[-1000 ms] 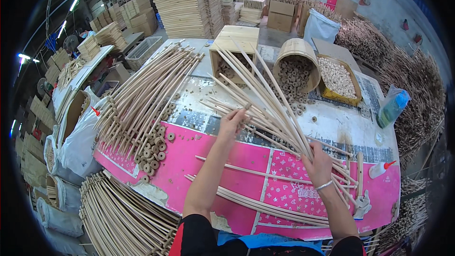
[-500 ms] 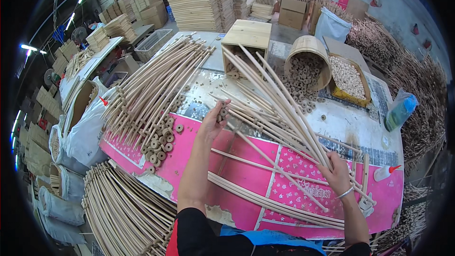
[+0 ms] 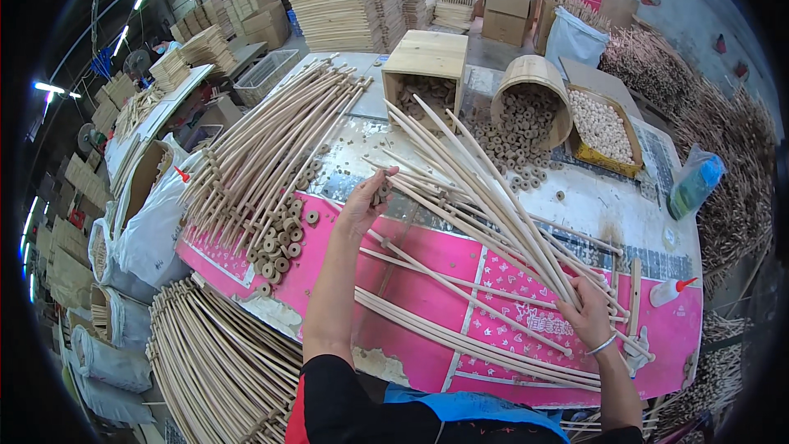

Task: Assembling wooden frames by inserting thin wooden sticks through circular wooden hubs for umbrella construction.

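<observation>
My left hand (image 3: 362,204) is closed around a few small wooden rings (image 3: 380,191), partly hidden by the fingers. My right hand (image 3: 587,314) grips the near ends of a bundle of long wooden rods (image 3: 526,232), which slants up and left towards an open box. More rods lie beneath the bundle, some crossing it. Just below my left hand, a single rod (image 3: 493,306) with a ring near its upper end rests slantwise over the pink sheet (image 3: 419,337). A heap of rings (image 3: 279,248) sits left of my left forearm.
A large pile of rods (image 3: 279,136) covers the table's left side. Behind stand a wooden box (image 3: 427,53), a tipped wooden tub (image 3: 526,78) spilling rings, and a tray of pale beads (image 3: 604,131). A glue bottle (image 3: 667,292) and a bagged bottle (image 3: 697,185) stand right.
The single rod has come down and left, away from my left hand's fingers, and now rests on the table. My left hand shifted slightly left; my right hand still grips the bundle.
</observation>
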Demonstrator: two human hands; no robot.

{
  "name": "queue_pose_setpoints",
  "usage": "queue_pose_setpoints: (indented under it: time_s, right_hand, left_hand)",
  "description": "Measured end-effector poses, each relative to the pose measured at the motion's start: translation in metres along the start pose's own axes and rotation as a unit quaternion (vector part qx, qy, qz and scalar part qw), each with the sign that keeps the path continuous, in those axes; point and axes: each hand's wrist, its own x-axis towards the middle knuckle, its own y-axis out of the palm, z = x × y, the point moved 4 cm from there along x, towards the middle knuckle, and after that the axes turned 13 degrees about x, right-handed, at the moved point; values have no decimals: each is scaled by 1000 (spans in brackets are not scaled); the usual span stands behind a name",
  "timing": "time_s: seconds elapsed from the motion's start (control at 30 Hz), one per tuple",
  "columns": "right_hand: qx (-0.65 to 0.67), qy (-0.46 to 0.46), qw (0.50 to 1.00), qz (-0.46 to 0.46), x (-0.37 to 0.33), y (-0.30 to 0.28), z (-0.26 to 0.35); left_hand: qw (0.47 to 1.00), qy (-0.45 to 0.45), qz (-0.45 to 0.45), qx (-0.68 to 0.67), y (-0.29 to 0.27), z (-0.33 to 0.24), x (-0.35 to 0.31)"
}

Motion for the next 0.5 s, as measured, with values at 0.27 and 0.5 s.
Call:
queue_pose_setpoints:
  time_s: [0.27,0.5]
  right_hand:
    - [-1,19,1000,9,2,-1,-10]
    - [16,25,999,17,7,3,-10]
  left_hand:
    - [997,-21,-3,76,-2,-8,-3]
    - [999,-11,10,31,-8,-1,1]
